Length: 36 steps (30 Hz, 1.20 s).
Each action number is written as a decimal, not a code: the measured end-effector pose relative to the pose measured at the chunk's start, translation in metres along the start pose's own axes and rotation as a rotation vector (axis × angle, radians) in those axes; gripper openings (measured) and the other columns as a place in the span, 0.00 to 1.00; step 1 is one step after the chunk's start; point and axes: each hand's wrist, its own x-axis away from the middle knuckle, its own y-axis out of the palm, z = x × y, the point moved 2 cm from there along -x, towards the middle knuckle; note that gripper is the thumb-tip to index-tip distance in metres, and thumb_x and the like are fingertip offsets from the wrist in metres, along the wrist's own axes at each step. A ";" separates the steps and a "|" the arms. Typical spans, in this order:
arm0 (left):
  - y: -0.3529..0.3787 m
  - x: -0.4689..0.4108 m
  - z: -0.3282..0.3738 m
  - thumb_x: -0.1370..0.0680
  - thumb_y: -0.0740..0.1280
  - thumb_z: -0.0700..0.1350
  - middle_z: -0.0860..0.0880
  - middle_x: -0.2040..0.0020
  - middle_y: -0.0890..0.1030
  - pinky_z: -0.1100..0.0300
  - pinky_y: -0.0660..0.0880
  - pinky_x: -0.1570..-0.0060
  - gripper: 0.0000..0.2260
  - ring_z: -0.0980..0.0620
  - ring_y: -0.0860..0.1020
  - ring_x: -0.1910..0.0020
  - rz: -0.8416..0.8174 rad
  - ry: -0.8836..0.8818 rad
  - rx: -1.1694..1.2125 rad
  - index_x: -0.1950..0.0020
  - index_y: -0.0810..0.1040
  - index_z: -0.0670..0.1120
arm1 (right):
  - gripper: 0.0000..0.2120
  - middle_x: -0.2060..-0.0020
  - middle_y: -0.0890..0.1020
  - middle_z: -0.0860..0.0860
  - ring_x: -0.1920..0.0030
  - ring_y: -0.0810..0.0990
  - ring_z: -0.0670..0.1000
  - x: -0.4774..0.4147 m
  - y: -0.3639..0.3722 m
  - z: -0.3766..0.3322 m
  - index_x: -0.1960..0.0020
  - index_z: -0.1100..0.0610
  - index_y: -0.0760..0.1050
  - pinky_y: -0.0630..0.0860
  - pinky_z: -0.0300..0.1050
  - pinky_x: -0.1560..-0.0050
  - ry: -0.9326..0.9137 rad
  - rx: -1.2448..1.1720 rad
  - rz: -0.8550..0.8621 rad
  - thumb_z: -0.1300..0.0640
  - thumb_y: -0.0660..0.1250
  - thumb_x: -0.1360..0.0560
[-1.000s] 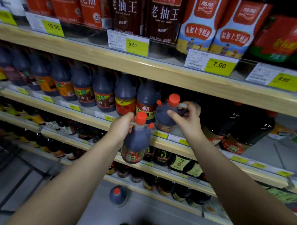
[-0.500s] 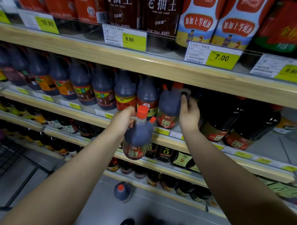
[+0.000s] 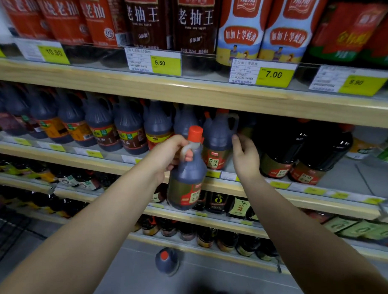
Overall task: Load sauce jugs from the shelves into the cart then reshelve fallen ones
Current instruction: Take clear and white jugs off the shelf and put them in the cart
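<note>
A supermarket aisle with wood-edged shelving fills the view above a grey floor. In front of the middle shelf (image 3: 114, 166) the left hand (image 3: 167, 156) holds a dark sauce jug (image 3: 186, 180) with an orange cap, upright and off the shelf, its fingers curled through the jug's clear handle. Just behind and right of it a second jug (image 3: 219, 141) with a red label stands on that shelf's front edge. The right hand (image 3: 245, 156) is beside it, fingers loosely straight and slightly spread, fingertips (image 3: 235, 137) by the jug's handle side; whether they touch it cannot be told. To the left a tight row of like jugs (image 3: 100, 128) runs along the same shelf, and to the right stand larger dark bottles (image 3: 281, 148), so the second jug sits in the gap between them. Below, small dark bottles (image 3: 214, 202) line the next shelf. Another orange-capped jug (image 3: 166, 263) stands on the floor below the shelving. Overhead, the top shelf carries tall red and brown bottles (image 3: 195, 21) behind yellow price tags (image 3: 166, 63). A dark wire grid (image 3: 7, 230) shows at the left edge.
</note>
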 end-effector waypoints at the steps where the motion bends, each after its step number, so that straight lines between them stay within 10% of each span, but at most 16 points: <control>1: 0.002 0.002 0.004 0.23 0.57 0.47 0.55 0.76 0.79 0.61 0.59 0.66 0.14 0.59 0.71 0.72 -0.033 -0.015 0.002 0.66 0.76 0.48 | 0.17 0.43 0.80 0.56 0.42 0.77 0.53 0.008 -0.006 0.004 0.40 0.59 0.75 0.71 0.42 0.44 -0.007 0.018 0.008 0.48 0.61 0.21; 7: 0.023 0.017 0.023 0.23 0.56 0.48 0.54 0.59 0.81 0.65 0.62 0.66 0.14 0.58 0.71 0.62 -0.216 -0.106 0.118 0.58 0.81 0.48 | 0.08 0.56 0.75 0.49 0.57 0.74 0.44 0.079 -0.036 0.003 0.52 0.54 0.74 0.70 0.40 0.54 -0.182 0.119 0.041 0.50 0.66 0.24; 12: 0.047 0.033 0.036 0.23 0.58 0.45 0.49 0.52 0.81 0.64 0.70 0.46 0.12 0.52 0.75 0.45 -0.365 -0.193 0.283 0.53 0.80 0.42 | 0.28 0.48 0.75 0.52 0.45 0.74 0.54 0.116 -0.028 0.002 0.39 0.57 0.71 0.71 0.48 0.46 -0.354 0.410 0.093 0.40 0.69 0.31; 20: 0.076 0.065 0.042 0.22 0.57 0.41 0.42 0.34 0.74 0.55 0.64 0.32 0.18 0.46 0.67 0.29 -0.484 -0.230 0.474 0.35 0.72 0.34 | 0.51 0.37 0.71 0.59 0.36 0.69 0.64 0.123 -0.017 -0.006 0.31 0.58 0.60 0.69 0.63 0.42 -0.132 0.509 0.416 0.41 0.79 0.45; 26: 0.079 0.075 0.038 0.21 0.56 0.41 0.42 0.31 0.72 0.54 0.62 0.29 0.19 0.47 0.67 0.28 -0.547 -0.217 0.454 0.32 0.70 0.35 | 0.45 0.40 0.74 0.57 0.39 0.72 0.61 0.114 -0.038 -0.004 0.33 0.58 0.64 0.71 0.59 0.42 -0.236 0.486 0.412 0.47 0.79 0.44; 30: 0.059 0.063 0.034 0.24 0.55 0.42 0.49 0.48 0.82 0.54 0.67 0.35 0.15 0.50 0.76 0.40 -0.597 -0.161 0.243 0.50 0.82 0.44 | 0.43 0.41 0.75 0.56 0.39 0.73 0.60 0.107 -0.058 0.002 0.33 0.61 0.67 0.72 0.58 0.40 -0.313 0.452 0.357 0.46 0.77 0.42; 36: 0.046 -0.002 -0.024 0.21 0.57 0.39 0.47 0.49 0.79 0.58 0.70 0.48 0.11 0.49 0.75 0.48 -0.125 0.035 -0.239 0.47 0.78 0.45 | 0.43 0.38 0.75 0.54 0.37 0.72 0.56 0.095 -0.080 -0.003 0.31 0.59 0.66 0.72 0.57 0.39 -0.343 0.346 0.287 0.49 0.79 0.40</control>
